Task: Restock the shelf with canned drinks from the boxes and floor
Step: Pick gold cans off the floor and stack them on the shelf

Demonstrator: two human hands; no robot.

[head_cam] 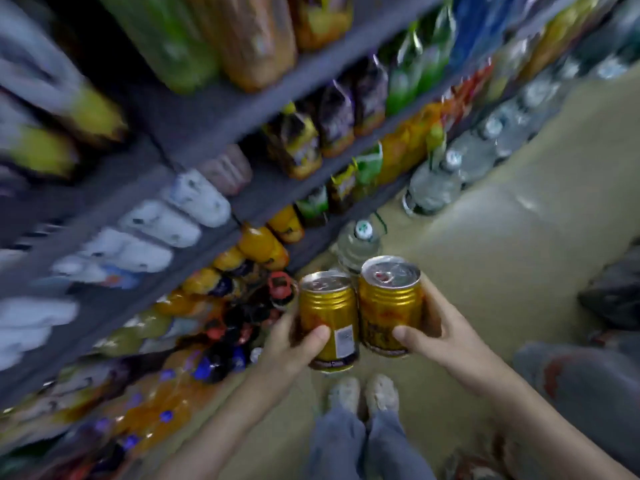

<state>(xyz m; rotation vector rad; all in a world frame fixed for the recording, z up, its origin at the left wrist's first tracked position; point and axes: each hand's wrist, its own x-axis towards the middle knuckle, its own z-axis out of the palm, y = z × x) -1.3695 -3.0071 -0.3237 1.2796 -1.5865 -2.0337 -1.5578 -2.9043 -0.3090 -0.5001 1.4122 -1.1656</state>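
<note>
- Left hand [294, 341] grips the left can [329, 317]: thumb lies across the front beside a white label, fingers [290, 318] curl round the far side, mostly hidden
- Right hand [436, 327] grips the right can [389, 303]: thumb low on the front, fingers [429, 299] wrap round the back
- Both cans are gold, ribbed near the top, with silver lids and pull tabs facing up
- Cans are held roughly upright, side by side; touching or just apart, cannot tell which
- Right can sits a little higher than the left can
- Both are in the air in front of the body, above the floor [485, 237], just beside the lower tiers of the shelf [214, 112], on no tier
- Shelf is grey and runs along the left into the distance; its tiers are packed with bottles [301, 147] in orange, green, dark and white, heavily blurred
- Jug [358, 244] with a white cap stands on the floor just beyond the cans, at the shelf foot
- Water bottles [433, 188] stand in a row on the floor further along
- Pale shoes [363, 393] sit side by side below the cans, grey trouser legs above them
- Dark bag [613, 292] lies on the floor at the right edge
</note>
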